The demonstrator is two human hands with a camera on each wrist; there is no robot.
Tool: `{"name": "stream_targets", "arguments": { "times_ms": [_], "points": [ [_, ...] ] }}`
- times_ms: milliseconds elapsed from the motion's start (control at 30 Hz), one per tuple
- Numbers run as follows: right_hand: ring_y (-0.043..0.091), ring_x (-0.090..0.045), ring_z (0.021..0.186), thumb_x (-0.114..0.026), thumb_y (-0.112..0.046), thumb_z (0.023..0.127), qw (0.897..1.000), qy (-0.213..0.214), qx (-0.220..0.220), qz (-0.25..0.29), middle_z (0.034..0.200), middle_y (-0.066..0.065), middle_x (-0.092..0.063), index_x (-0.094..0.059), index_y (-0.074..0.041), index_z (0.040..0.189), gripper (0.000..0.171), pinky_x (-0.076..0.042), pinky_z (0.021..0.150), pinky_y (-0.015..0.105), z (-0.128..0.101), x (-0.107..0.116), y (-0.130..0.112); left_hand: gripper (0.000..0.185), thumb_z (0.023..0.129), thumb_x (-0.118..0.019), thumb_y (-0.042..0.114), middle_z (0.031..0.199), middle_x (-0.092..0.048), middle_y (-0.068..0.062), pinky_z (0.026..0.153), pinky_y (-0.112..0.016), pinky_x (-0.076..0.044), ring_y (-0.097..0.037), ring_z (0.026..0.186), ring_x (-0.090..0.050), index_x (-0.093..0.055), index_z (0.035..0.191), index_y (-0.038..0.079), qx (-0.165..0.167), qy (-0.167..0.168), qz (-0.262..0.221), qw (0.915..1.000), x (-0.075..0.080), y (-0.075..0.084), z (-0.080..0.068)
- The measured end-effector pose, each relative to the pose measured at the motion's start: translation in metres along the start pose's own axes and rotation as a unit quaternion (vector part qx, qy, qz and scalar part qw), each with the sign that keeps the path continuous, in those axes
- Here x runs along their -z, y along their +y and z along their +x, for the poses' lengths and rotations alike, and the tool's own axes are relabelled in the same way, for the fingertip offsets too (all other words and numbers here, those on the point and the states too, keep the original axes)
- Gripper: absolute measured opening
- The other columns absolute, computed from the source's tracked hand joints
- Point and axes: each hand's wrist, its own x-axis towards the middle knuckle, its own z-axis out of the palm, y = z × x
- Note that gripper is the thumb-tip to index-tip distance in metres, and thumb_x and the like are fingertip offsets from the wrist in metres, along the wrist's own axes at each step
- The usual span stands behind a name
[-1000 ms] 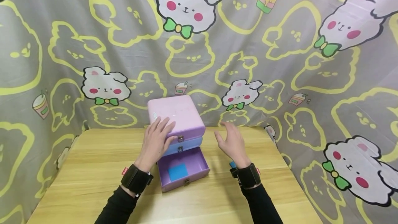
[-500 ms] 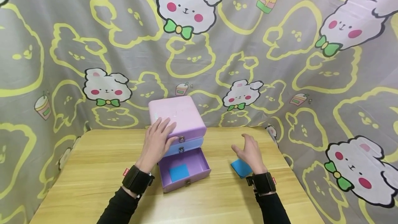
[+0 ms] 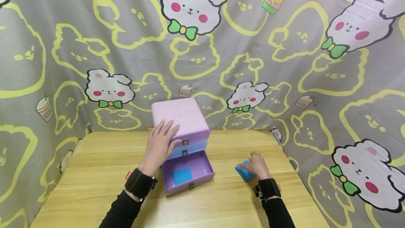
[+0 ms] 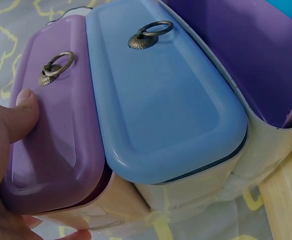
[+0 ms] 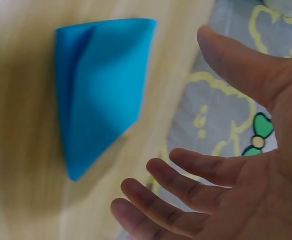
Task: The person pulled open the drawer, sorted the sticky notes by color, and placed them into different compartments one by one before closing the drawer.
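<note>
My right hand (image 3: 257,166) is down on the table (image 3: 95,185) with its fingers loosely spread and gripping nothing; the folded blue paper (image 3: 244,173) lies flat on the wood just beside the fingertips, on the thumb side. In the right wrist view the paper (image 5: 98,90) sits ahead of the relaxed fingers (image 5: 186,175), a little apart from them, with the thumb arched above it; I see bare wood between paper and fingertips there, though from the head view I cannot tell whether the thumb brushes its edge.

My left hand (image 3: 159,145) rests flat on the drawer box (image 3: 180,119), fingers straight across the pink top and front corner; the thumb (image 4: 20,112) presses on the face of the top purple drawer (image 4: 60,130), just beside its ring pull (image 4: 55,67); the blue middle drawer (image 4: 161,100) is pushed in below it.

The bottom drawer (image 3: 204,170) stands pulled out toward me, just off the left wrist; a second blue square (image 3: 181,175) lies flat on its floor, well apart from the right fingers.
</note>
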Motion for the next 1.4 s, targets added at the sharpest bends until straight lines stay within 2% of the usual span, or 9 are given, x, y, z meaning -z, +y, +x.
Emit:
{"name": "stream_targets", "arguments": {
  "times_ms": [200,567,833,933,1133,1233,1333,1400],
  "points": [
    [0.059,-0.052,0.119,-0.087,-0.04,0.078,0.999,-0.02,-0.016,-0.021,0.132,0.042,-0.051,-0.041,0.018,0.141,0.097,-0.049,0.098,0.065,0.0,-0.01,0.01,0.051,0.093,-0.071,0.036,0.149,-0.056,-0.017,0.113,-0.066,-0.036,-0.045,0.145,-0.042,-0.062,0.139,0.015,0.0,-0.003,-0.002,1.0,0.0,0.003,0.001],
    [0.05,-0.056,0.105,-0.089,-0.032,0.077,1.0,0.0,-0.01,-0.022,0.118,0.037,-0.055,-0.051,0.015,0.133,0.082,-0.054,0.087,0.059,-0.001,-0.014,0.011,0.051,0.093,-0.071,0.035,0.15,-0.056,-0.017,0.113,-0.067,-0.036,-0.045,0.145,-0.041,-0.062,0.139,0.015,0.0,0.001,-0.007,1.0,0.002,0.003,0.004],
    [0.039,-0.054,0.09,-0.091,-0.035,0.073,0.999,-0.005,-0.038,-0.019,0.101,0.03,-0.058,-0.058,0.017,0.115,0.074,-0.053,0.076,0.049,0.003,-0.02,0.015,0.052,0.093,-0.072,0.035,0.15,-0.055,-0.016,0.113,-0.067,-0.036,-0.044,0.145,-0.042,-0.062,0.14,0.016,0.004,-0.001,-0.005,1.0,0.001,0.001,0.001],
    [0.039,-0.054,0.091,-0.091,-0.037,0.072,0.999,0.0,-0.05,-0.011,0.103,0.03,-0.058,-0.055,0.016,0.117,0.079,-0.053,0.076,0.049,0.003,-0.021,0.017,0.052,0.093,-0.071,0.035,0.15,-0.055,-0.017,0.114,-0.067,-0.035,-0.045,0.145,-0.041,-0.062,0.14,0.015,0.005,-0.004,-0.006,1.0,0.001,0.001,0.0],
    [0.044,-0.061,0.098,-0.091,-0.036,0.073,0.998,0.004,-0.052,0.032,0.116,0.036,-0.059,-0.037,0.012,0.132,0.093,-0.055,0.081,0.054,0.002,-0.025,0.021,0.052,0.093,-0.071,0.036,0.15,-0.055,-0.017,0.113,-0.067,-0.035,-0.045,0.145,-0.041,-0.062,0.139,0.015,0.009,-0.003,-0.004,0.9999,0.0,0.001,-0.002],
    [0.043,-0.063,0.099,-0.091,-0.034,0.074,0.998,-0.005,-0.048,0.051,0.118,0.037,-0.059,-0.036,0.013,0.135,0.095,-0.056,0.083,0.052,0.002,-0.025,0.022,0.052,0.093,-0.071,0.036,0.15,-0.055,-0.017,0.113,-0.068,-0.036,-0.045,0.145,-0.041,-0.062,0.139,0.015,0.01,-0.002,-0.003,0.9999,0.001,0.0,-0.002],
    [0.038,-0.064,0.094,-0.091,-0.033,0.073,0.998,-0.007,-0.04,0.054,0.113,0.035,-0.062,-0.043,0.016,0.131,0.09,-0.058,0.077,0.046,0.001,-0.025,0.024,0.052,0.093,-0.071,0.035,0.15,-0.055,-0.017,0.112,-0.068,-0.036,-0.045,0.145,-0.041,-0.061,0.14,0.015,0.008,-0.004,-0.005,0.9999,0.001,0.0,-0.002],
    [0.035,-0.064,0.09,-0.089,-0.031,0.076,0.997,-0.005,-0.043,0.062,0.107,0.031,-0.063,-0.051,0.015,0.121,0.074,-0.057,0.071,0.041,0.001,-0.023,0.026,0.052,0.093,-0.071,0.035,0.15,-0.055,-0.017,0.113,-0.067,-0.036,-0.045,0.145,-0.041,-0.061,0.14,0.015,0.006,-0.004,-0.007,1.0,0.001,0.0,-0.002]
  ]
}}
